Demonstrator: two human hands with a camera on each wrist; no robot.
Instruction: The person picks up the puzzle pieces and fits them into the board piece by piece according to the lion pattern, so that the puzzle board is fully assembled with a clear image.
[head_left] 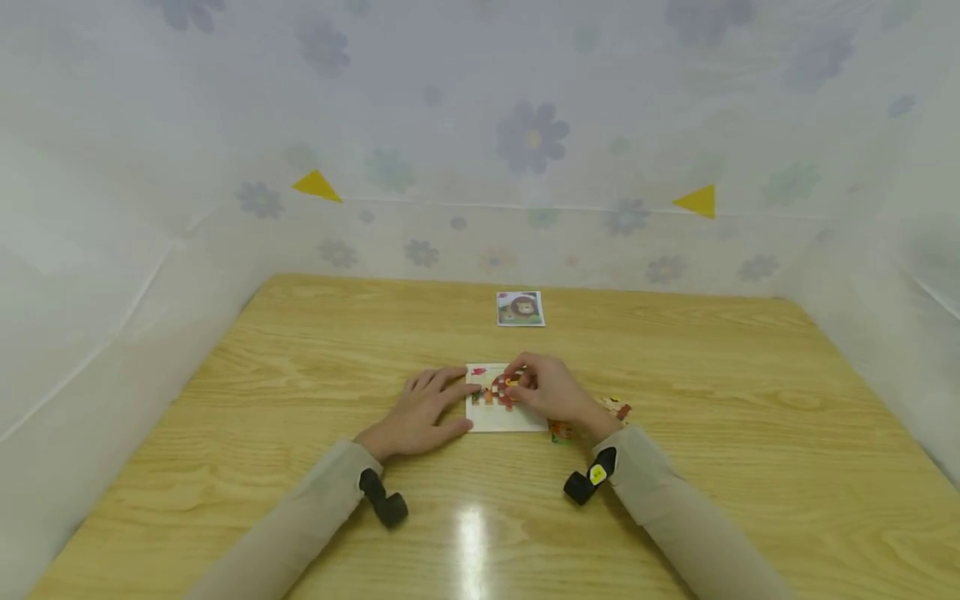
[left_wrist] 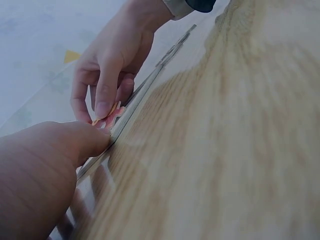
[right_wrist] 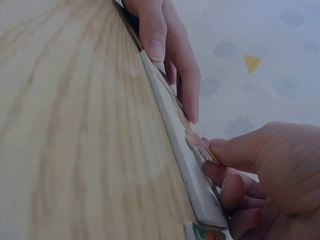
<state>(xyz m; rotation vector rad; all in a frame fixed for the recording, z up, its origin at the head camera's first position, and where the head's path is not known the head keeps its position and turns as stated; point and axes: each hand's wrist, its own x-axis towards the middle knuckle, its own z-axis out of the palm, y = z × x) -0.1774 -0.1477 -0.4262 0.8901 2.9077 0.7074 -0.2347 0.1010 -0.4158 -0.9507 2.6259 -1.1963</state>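
Observation:
A white puzzle tray lies flat on the table, with several joined jigsaw pieces along its upper part. My left hand lies spread at the tray's left side, fingers fairly straight and fingertips on its edge. Over the tray's upper right, my right hand pinches a small jigsaw piece between thumb and fingers. In the right wrist view, the pinched piece meets the end of the joined ones. Loose jigsaw pieces lie at the tray's lower right, partly hidden under my right wrist.
A square picture card with a lion lies farther back on the wooden table. Behind the table hangs a pale flowered curtain bearing two yellow triangles. Light curtain walls also stand along both sides.

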